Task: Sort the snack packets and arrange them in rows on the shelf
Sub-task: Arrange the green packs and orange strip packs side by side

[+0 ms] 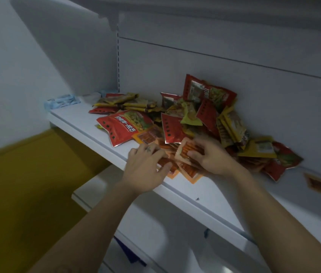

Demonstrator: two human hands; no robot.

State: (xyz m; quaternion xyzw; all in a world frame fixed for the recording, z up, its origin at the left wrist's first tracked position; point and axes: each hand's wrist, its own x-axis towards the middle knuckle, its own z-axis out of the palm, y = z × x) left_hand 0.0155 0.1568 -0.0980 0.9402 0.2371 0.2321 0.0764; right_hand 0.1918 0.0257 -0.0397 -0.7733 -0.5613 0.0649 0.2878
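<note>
One left hand (pixel 143 164), one right hand (pixel 213 154), one shelf (pixel 185 192), dozens of snack packets (pixel 124 127) (heaped, uncountable exactly).

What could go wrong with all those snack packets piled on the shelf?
1. The orange packets gripped by the left hand and right hand sit right at the front edge of the shelf, so some could slip off.
2. The pile leans loosely against the back wall just behind the hands. Pulling packets out might make it slide down.
</note>
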